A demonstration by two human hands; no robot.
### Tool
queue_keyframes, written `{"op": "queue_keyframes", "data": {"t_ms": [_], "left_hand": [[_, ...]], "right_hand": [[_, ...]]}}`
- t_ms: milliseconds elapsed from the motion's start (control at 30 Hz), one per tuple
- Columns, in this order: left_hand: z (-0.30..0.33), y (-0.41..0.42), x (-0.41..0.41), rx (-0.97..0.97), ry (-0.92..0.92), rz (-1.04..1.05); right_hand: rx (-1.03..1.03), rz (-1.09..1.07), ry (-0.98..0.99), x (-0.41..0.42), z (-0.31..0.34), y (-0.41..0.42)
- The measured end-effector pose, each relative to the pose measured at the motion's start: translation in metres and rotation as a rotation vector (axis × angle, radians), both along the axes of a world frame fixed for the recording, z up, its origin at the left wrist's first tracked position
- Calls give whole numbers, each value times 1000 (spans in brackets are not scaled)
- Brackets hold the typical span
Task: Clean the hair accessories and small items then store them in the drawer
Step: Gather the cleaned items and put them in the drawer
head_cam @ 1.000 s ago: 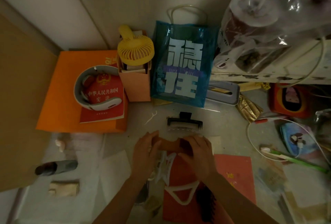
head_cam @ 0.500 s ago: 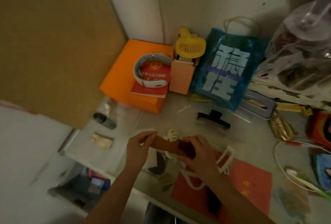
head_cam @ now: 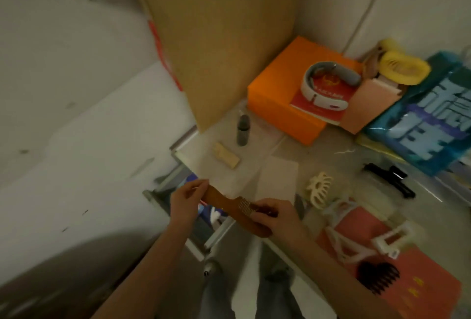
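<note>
- My left hand [head_cam: 187, 201] pinches the handle end of a brown wooden comb [head_cam: 237, 210], thumb and fingertips closed on its tip.
- My right hand [head_cam: 276, 218] curls round the comb's toothed end, fingers folded over it; a pale patch of teeth shows just left of the thumb.
- The comb hangs level between both hands, over the table's near-left edge and partly above the open drawer [head_cam: 204, 216].
- The drawer sits pulled out below the tabletop; blurred blue and white contents show inside, too smeared for me to name.
- On the table [head_cam: 280, 148], to the right of my right hand, a cream claw clip [head_cam: 318, 188] lies near the comb but apart from it.
- A black claw clip [head_cam: 388, 182] lies farther right, near a blue bag [head_cam: 428, 115].
- White clips [head_cam: 362, 239] and a dark small comb [head_cam: 378, 279] rest on a red sheet [head_cam: 418, 267].
- Farther back lie a small dark bottle [head_cam: 242, 129] on its side and a beige piece [head_cam: 226, 158], both well apart from my hands.
- An orange box [head_cam: 277, 94] stands in the corner with a red booklet [head_cam: 321, 99] on top.
</note>
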State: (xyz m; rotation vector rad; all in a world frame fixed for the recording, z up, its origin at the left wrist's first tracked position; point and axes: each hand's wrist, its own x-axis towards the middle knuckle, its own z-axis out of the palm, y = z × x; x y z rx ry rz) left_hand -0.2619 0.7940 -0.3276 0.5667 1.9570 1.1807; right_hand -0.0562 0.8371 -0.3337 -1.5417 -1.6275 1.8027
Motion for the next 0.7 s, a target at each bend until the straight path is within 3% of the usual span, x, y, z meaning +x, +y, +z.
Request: {"op": "queue_keyframes", "data": {"t_ms": [167, 367, 500, 600, 700], "left_hand": [[-38, -43, -65, -137, 41, -114], [-100, -78, -97, -473, 534, -407], [-131, -88, -95, -644, 610, -623], [-144, -89, -99, -696, 641, -684], [-156, -95, -97, -628, 778, -645]], "right_hand": [[-40, -3, -52, -67, -21, -32], [-81, -147, -168, -122, -81, -48], [-132, -96, -224, -149, -120, -40], [-212, -50, -232, -167, -145, -29], [-264, -68, -226, -180, -168, -19]]}}
